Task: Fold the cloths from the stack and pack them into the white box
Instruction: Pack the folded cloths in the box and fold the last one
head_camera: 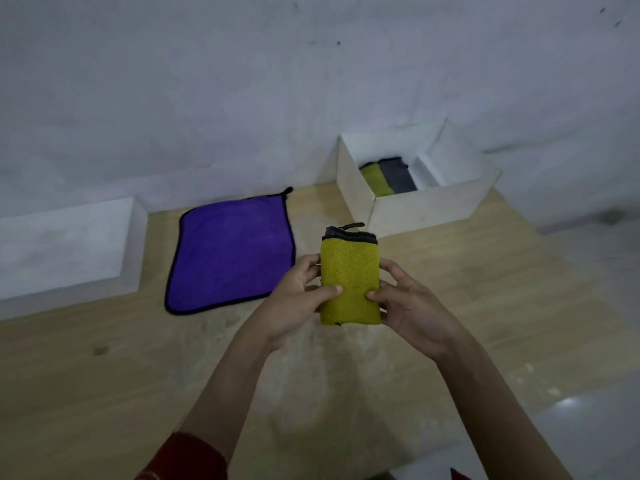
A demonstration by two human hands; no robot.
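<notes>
1. We hold the folded yellow cloth [349,282] upright in the air above the table [104,393], in front of the box [426,206] and apart from it.
2. Our left hand [294,299] grips its left edge, the thumb pressed on the front face and the fingers behind it.
3. Our right hand [412,306] grips the right edge in the same way, thumb on the front; both hands are closed on the cloth.
4. Both forearms reach forward from below, and red sleeves [187,459] show at the bottom.
5. A dark trim and a small loop stick out at the top of the cloth.
6. We can read no label or writing on it.
7. The purple cloth [232,254] lies flat on the table to the left.
8. Inside the box lie a folded yellow piece [375,180] and a grey piece [398,174], side by side.
</notes>
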